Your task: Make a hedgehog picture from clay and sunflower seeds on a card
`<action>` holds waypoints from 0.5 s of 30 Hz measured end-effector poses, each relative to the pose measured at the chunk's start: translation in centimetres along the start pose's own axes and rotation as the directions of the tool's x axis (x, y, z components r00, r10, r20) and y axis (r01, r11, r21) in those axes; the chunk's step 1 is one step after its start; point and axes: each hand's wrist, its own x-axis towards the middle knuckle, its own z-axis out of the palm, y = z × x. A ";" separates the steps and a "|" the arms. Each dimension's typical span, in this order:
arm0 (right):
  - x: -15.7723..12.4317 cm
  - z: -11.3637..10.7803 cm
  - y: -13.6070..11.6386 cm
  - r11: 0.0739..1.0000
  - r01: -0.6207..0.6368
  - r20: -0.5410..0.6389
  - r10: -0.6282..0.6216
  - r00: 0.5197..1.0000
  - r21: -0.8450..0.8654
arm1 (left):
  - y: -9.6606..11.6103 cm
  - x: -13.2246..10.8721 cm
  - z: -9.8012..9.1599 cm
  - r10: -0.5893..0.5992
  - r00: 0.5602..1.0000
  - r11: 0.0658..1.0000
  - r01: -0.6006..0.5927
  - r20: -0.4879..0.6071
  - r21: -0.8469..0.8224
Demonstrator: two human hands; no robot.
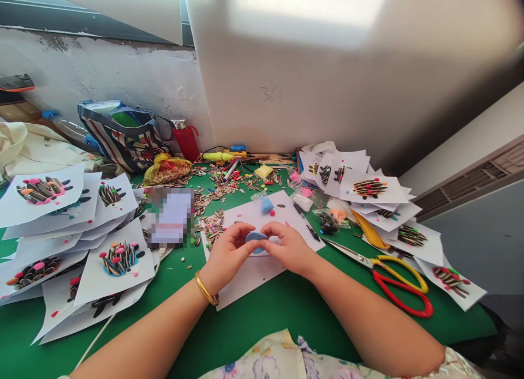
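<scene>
Between them, my left hand [231, 253] and my right hand [289, 248] pinch a flattened piece of light blue modelling clay [256, 236] with thumbs and fingertips. Both hands are closed on it, just above a white sheet of paper [233, 292]. Past my fingers lies a bag of blue clay [266, 204] on the paper's far part. Striped sunflower seeds [215, 226] cover the sheet's left corner. A black marker [307, 223] rests along its right edge. My fingers partly hide the clay and the paper's middle.
Seed-decorated cards lie in a left stack [118, 259] and a right stack [413, 237]. Scissors [380, 275] with red and yellow handles lie by my right forearm. A phone [172, 218] with a cable is left. A red flask [186, 139] and striped bag [123, 133] stand behind.
</scene>
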 end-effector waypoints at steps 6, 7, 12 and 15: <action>0.1 -0.1 -0.2 0.998 0.022 0.017 -0.023 1.000 0.050 | -0.4 0.1 0.1 -0.023 1.000 0.998 0.024 0.013 -0.054; 0.1 -0.1 -0.2 0.998 0.021 0.026 -0.022 0.999 0.056 | -0.5 0.1 0.0 -0.018 1.000 0.998 0.018 0.011 -0.052; 0.8 -2.0 0.8 0.996 0.015 -0.108 -0.005 0.994 0.090 | -0.5 0.5 -0.7 0.079 0.995 0.995 -0.074 -0.066 0.074; 1.4 -3.9 1.7 0.995 -0.026 -0.176 0.043 0.983 0.096 | -0.5 0.5 -1.0 0.250 0.968 0.906 -0.225 -0.024 0.357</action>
